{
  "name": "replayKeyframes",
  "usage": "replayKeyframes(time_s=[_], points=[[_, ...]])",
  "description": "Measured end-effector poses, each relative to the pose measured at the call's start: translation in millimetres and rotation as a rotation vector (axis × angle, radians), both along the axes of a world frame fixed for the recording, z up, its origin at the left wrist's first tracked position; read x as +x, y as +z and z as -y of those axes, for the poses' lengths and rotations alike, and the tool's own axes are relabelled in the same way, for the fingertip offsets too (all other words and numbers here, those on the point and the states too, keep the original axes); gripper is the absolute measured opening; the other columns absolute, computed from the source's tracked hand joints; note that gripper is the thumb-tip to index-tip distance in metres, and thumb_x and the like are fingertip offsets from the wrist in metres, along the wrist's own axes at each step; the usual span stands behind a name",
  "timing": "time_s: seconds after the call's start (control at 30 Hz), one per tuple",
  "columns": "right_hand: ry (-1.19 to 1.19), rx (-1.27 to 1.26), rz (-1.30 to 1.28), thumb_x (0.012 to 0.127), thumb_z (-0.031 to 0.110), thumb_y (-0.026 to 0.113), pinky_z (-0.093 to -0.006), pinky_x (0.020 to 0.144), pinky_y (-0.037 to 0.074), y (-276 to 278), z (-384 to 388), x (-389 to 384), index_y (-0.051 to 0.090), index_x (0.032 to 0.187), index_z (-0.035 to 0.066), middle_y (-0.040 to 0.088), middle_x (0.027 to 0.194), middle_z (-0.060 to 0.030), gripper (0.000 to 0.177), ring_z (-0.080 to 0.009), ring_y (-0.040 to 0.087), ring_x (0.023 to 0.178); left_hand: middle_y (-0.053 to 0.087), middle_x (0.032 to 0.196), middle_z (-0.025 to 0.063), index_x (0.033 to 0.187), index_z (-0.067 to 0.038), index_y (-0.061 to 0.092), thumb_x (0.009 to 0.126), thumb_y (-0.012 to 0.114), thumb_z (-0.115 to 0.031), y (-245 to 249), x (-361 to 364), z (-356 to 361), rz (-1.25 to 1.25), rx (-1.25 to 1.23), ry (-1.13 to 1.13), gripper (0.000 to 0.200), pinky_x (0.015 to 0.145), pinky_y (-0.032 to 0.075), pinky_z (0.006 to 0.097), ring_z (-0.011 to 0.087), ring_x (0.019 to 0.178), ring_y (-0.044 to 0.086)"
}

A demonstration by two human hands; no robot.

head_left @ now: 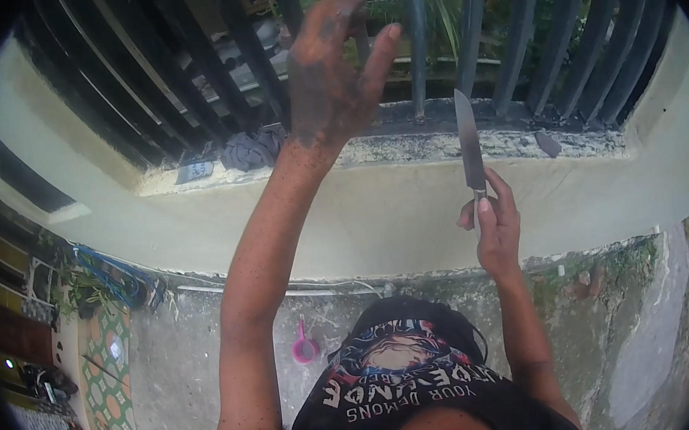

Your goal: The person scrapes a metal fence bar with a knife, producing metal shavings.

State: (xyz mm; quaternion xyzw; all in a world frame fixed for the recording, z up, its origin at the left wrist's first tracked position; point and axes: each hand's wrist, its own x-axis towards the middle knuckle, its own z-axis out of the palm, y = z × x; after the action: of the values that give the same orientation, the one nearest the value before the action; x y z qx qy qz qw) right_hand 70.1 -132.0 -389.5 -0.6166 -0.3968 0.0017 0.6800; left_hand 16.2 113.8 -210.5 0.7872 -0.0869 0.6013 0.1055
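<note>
Two hands up at ledge. Small flat packet [193,171] and crumpled dark grey cloth [251,149] lie on pale concrete ledge [405,149], at foot of black metal railing bars [418,34], likely set there out of way. Soot-dark left hand [323,76] raised before bars, grip apart, fingers spread, holding nothing; contact with bars unclear. Steel-bladed kitchen knife [470,141] upright to its right, apart from it. Right hand [495,229] below, grip clamped on handle; tip up, probably to point away from body.
</note>
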Motion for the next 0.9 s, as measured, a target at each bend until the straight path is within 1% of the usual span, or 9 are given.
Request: replayKeyframes(time_s=[0.1, 0.2, 0.27, 0.33, 0.4, 0.57, 0.67, 0.8, 0.9], points=[[0.070, 0.026, 0.027, 0.108, 0.018, 0.046, -0.0277, 0.063, 0.050, 12.8, -3.8, 23.1, 0.042, 0.154, 0.006, 0.069, 0.077, -0.0066, 0.048, -0.0084, 0.059, 0.066, 0.066, 0.116, 0.0179, 0.130, -0.004, 0.062, 0.095, 0.072, -0.017, 16.1, 25.6, 3.4, 0.125, 0.141, 0.056, 0.039, 0.078, 0.061, 0.0365, 0.0269, 0.094, 0.073], [0.123, 0.057, 0.045, 0.107, 0.015, 0.046, -0.0261, 0.063, 0.050, 23.9, -7.6, 34.8, 0.041, 0.156, 0.008, 0.070, 0.079, -0.0065, 0.050, -0.0076, 0.059, 0.065, 0.064, 0.128, 0.0145, 0.137, -0.008, 0.060, 0.102, 0.065, -0.022, 23.6, 33.9, 10.1, 0.246, 0.108, 0.054, 0.038, 0.094, 0.062, 0.0388, 0.0253, 0.116, 0.068], [0.154, 0.063, -0.039, 0.104, 0.010, 0.048, -0.0281, 0.068, 0.052, 34.4, -7.3, 37.7, 0.042, 0.155, 0.007, 0.073, 0.089, -0.0102, 0.051, -0.0118, 0.065, 0.071, 0.066, 0.118, 0.0174, 0.133, -0.004, 0.060, 0.097, 0.069, -0.014, 25.0, 38.8, 18.0, 0.193, -0.035, 0.032, 0.039, 0.084, 0.062, 0.0366, 0.0261, 0.103, 0.072], [0.145, 0.071, 0.006, 0.102, 0.006, 0.049, -0.0324, 0.078, 0.054, 38.5, -12.1, 40.6, 0.044, 0.154, 0.007, 0.072, 0.103, -0.0153, 0.052, -0.0188, 0.070, 0.085, 0.065, 0.122, 0.0171, 0.140, -0.002, 0.054, 0.101, 0.064, -0.019, 21.8, 48.2, 23.7, 0.104, -0.023, 0.017, 0.044, 0.092, 0.060, 0.0363, 0.0262, 0.111, 0.070], [0.155, 0.072, -0.013, 0.099, 0.002, 0.051, -0.0369, 0.088, 0.055, 43.9, -13.6, 41.4, 0.045, 0.153, 0.006, 0.070, 0.118, -0.0208, 0.054, -0.0258, 0.073, 0.100, 0.052, 0.146, 0.0218, 0.151, -0.004, 0.043, 0.105, 0.059, -0.028, 16.0, 55.7, 32.5, -0.050, -0.206, -0.064, 0.054, 0.105, 0.055, 0.0412, 0.0290, 0.130, 0.059], [0.150, 0.121, 0.049, 0.097, 0.001, 0.052, -0.0431, 0.092, 0.055, 51.5, -26.6, 45.2, 0.041, 0.154, 0.005, 0.063, 0.130, -0.0280, 0.058, -0.0392, 0.070, 0.106, 0.053, 0.143, 0.0215, 0.151, -0.005, 0.038, 0.109, 0.030, -0.057, 20.0, 68.7, 47.9, -0.304, -0.594, -0.230, 0.067, 0.110, 0.049, 0.0458, 0.0324, 0.132, 0.057], [0.161, 0.165, 0.105, 0.096, 0.001, 0.052, -0.0464, 0.086, 0.055, 60.7, -35.8, 45.1, 0.038, 0.155, 0.005, 0.063, 0.126, -0.0285, 0.061, -0.0401, 0.070, 0.097, 0.062, 0.127, 0.0198, 0.151, -0.003, 0.037, 0.108, 0.024, -0.062, 14.6, 81.0, 37.4, -0.307, -0.755, -0.467, 0.074, 0.099, 0.051, 0.0394, 0.0271, 0.111, 0.065], [0.194, 0.242, 0.136, 0.096, 0.002, 0.051, -0.0473, 0.079, 0.056, 70.0, -48.1, 44.9, 0.037, 0.156, 0.005, 0.064, 0.115, -0.0257, 0.062, -0.0374, 0.068, 0.087, 0.065, 0.108, 0.0145, 0.149, -0.001, 0.040, 0.107, 0.026, -0.064, 6.8, 87.5, 30.4, -0.280, -0.787, -0.520, 0.076, 0.090, 0.050, 0.0360, 0.0222, 0.095, 0.063], [0.221, 0.216, 0.125, 0.097, 0.002, 0.051, -0.0460, 0.079, 0.056, 72.4, -50.7, 45.1, 0.037, 0.156, 0.006, 0.064, 0.114, -0.0251, 0.061, -0.0352, 0.069, 0.088, 0.055, 0.085, 0.0051, 0.138, -0.003, 0.046, 0.107, 0.029, -0.065, 4.0, 94.5, 38.4, -0.203, -0.857, -0.497, 0.071, 0.078, 0.045, 0.0327, 0.0150, 0.077, 0.050]])
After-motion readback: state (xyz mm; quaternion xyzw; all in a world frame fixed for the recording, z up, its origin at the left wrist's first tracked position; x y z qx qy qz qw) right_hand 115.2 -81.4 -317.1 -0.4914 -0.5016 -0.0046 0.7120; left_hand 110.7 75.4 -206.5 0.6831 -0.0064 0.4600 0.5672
